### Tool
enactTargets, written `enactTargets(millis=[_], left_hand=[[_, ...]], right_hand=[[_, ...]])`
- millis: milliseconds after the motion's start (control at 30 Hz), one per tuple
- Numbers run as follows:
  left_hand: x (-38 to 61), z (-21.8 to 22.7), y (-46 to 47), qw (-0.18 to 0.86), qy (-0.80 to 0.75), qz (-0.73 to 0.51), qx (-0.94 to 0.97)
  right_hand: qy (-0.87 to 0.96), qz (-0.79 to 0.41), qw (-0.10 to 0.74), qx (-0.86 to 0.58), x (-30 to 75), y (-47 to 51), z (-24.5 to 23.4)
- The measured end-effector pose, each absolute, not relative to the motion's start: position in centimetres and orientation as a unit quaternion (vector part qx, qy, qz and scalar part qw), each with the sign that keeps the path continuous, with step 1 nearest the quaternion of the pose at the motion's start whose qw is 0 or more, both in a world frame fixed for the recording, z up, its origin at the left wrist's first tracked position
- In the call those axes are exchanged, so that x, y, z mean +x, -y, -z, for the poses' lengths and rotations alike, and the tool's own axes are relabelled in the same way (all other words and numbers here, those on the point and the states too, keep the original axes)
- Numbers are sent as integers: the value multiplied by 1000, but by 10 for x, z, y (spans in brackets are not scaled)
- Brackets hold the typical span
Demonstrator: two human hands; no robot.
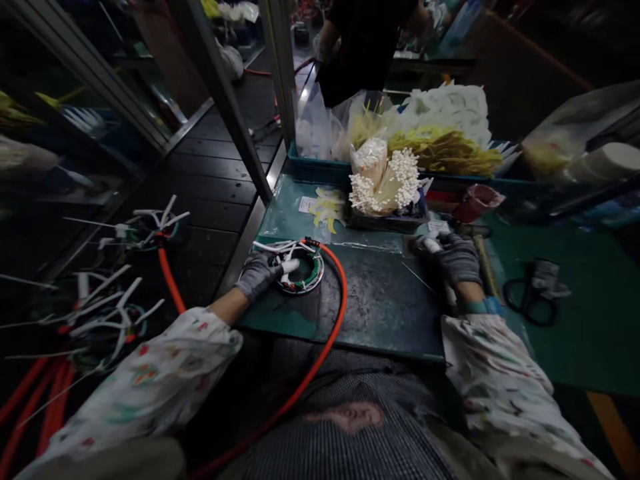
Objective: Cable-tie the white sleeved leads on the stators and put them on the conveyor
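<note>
The left hand [257, 277], in a grey work glove, is closed around a white fitting [289, 267] on a green wire-wrapped ring [300, 279]. The ring lies flat at the left of the desk [375, 320], an orange cable [340, 293] curving from it. The gloved right hand [455, 261], forearm reaching forward, is curled around a small white piece [431, 245].
</note>
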State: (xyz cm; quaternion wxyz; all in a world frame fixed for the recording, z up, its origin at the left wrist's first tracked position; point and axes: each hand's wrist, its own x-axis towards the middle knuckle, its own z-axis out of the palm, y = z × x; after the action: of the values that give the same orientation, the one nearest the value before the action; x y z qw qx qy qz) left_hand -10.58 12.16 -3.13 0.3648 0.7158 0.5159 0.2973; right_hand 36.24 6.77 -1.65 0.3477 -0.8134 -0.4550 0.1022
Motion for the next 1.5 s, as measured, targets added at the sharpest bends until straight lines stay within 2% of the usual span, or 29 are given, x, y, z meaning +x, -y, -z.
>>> enactTargets(millis=[100, 267, 367, 533, 667, 833, 1000, 1200, 1333, 1500], left_hand=[[-89, 29, -122, 433, -554, -290, 649], [-75, 32, -120, 428, -552, -340, 630], [-70, 30, -112, 399, -534, -362, 651], [-75, 18, -63, 264, -486, -367, 748], [-89, 15, -34, 212, -430, -348, 806], [-98, 19, -27, 168, -431, -306, 832], [-97, 16, -26, 158, -442, -268, 841], [-96, 17, -27, 131, -430, -275, 850], [-88, 5, -30, 102, -412, -257, 868], [-57, -18, -49, 85, -364, -187, 909]], right_hand=[[477, -119, 390, -778, 355, -73, 2], [539, -111, 412, -726, 294, -31, -17], [628, -228, 408, -622, 223, 7, -7], [697, -271, 351, -564, 154, 41, 23], [719, -270, 332, -548, 154, 46, 23], [732, -275, 309, -542, 153, 40, 4], [744, -216, 255, -579, 149, 34, -1], [741, -170, 270, -591, 150, 32, 2], [742, -178, 281, -583, 160, 34, -2], [724, -164, 242, -625, 183, 33, -11]])
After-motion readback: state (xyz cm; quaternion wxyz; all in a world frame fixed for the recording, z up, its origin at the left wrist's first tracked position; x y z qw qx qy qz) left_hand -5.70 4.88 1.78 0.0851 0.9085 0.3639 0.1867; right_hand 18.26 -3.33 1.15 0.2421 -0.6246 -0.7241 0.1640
